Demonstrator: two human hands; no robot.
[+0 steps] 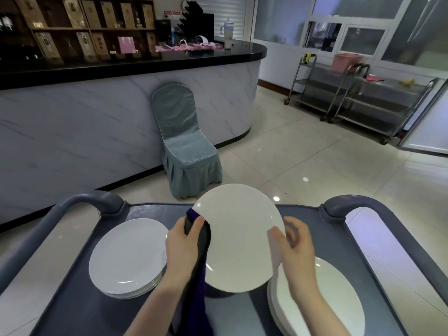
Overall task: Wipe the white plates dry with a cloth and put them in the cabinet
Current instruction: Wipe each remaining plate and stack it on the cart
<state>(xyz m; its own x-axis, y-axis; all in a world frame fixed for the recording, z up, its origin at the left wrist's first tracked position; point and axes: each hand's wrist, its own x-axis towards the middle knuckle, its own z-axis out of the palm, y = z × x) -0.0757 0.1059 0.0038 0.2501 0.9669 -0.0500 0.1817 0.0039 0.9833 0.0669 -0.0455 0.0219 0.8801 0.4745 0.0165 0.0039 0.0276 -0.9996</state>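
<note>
I hold a white plate (238, 236) tilted up above the grey cart (303, 221). My left hand (184, 243) grips a dark purple cloth (200, 267) against the plate's left rim, and the cloth hangs down below it. My right hand (294, 241), blurred by motion, pinches the plate's right rim with the thumb on the front. One stack of white plates (126, 255) lies on the cart to the left, another stack (327, 299) to the right. No cabinet interior shows.
A chair with a blue-grey cover (186, 146) stands beyond the cart against a marble-fronted counter (97, 122). Two steel trolleys (351, 98) stand at the far right, by an open white door (426, 122). The cart's raised handles (80, 202) flank the plates.
</note>
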